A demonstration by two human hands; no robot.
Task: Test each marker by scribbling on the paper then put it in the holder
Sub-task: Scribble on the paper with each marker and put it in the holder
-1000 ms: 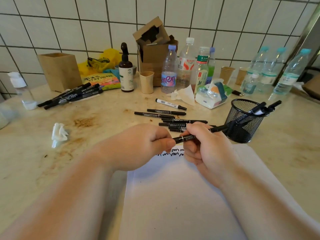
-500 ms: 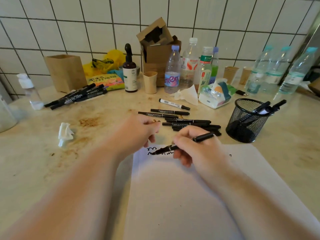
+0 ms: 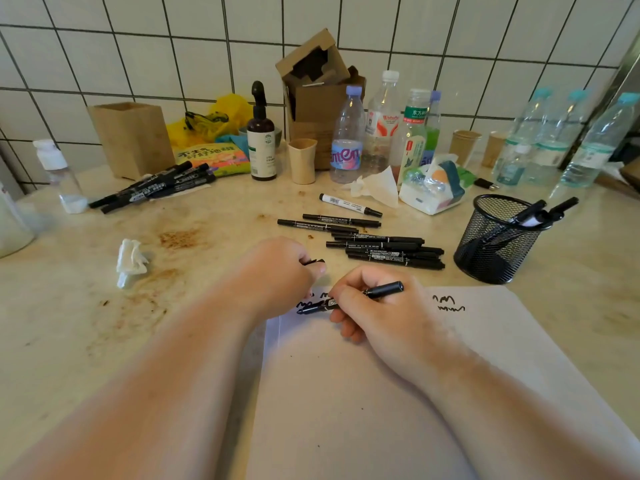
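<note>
My right hand [image 3: 377,306] grips a black marker [image 3: 382,291] with its tip down on the top left of the white paper [image 3: 363,403], among black scribbles. More scribbles [image 3: 448,303] sit to the right. My left hand [image 3: 280,271] rests at the paper's top left corner, closed on a small black cap [image 3: 313,261]. Several black markers [image 3: 388,249] lie in a loose pile just beyond the hands. The black mesh holder [image 3: 495,244] stands at the right with a few markers leaning in it.
A second bunch of markers [image 3: 156,190] lies at the back left by a wooden box [image 3: 133,140]. A crumpled tissue [image 3: 131,261] lies left. Bottles [image 3: 348,136], cups, a cardboard box and a tissue pack [image 3: 433,188] crowd the tiled back wall.
The hands pulled the cap off and parted. My right hand brought the marker's tip down onto the paper at the top left, while my left hand kept the cap.
</note>
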